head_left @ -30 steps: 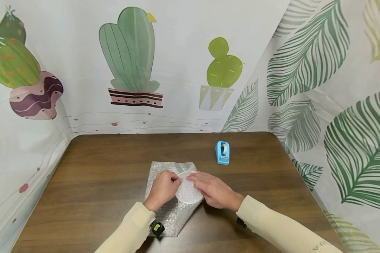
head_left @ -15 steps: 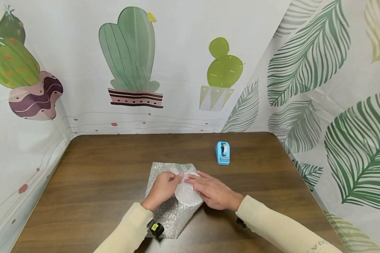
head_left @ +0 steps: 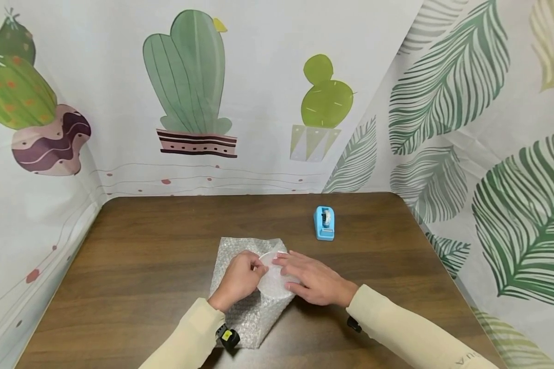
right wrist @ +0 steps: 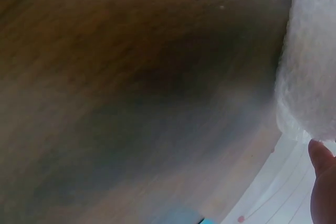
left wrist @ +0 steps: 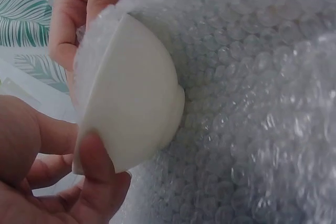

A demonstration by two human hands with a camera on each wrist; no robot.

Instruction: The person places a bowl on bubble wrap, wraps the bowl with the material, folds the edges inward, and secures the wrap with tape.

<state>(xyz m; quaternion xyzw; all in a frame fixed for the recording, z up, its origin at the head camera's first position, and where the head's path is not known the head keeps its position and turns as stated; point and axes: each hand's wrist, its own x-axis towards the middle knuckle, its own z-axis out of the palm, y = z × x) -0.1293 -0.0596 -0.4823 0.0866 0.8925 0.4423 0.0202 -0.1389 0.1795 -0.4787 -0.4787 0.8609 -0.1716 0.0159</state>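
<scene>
A white bowl (left wrist: 131, 87) stands upright on a sheet of bubble wrap (head_left: 244, 318), whose right part is folded up its side and over its mouth. My left hand (head_left: 237, 279) pinches the bowl's rim from the left, thumb and fingers bent at the edge, as the left wrist view shows. From the right, my right hand (head_left: 316, 279) rests its extended fingers on the wrap covering the bowl's mouth. The right wrist view catches only a fingertip (right wrist: 319, 156) beside the wrapped side. Through the wrap the round rim shows faintly in the head view.
A light blue tape dispenser (head_left: 324, 223) stands farther back on the brown wooden table (head_left: 143, 256), right of the wrap. Behind the table hangs a white cloth (head_left: 268, 102) printed with cacti and leaves.
The fold of wrap near my left fingertips, lifted half a second ago, now lies flatter over the bowl. My right fingers have shifted slightly and spread a little. Both hands stay at the bowl.
</scene>
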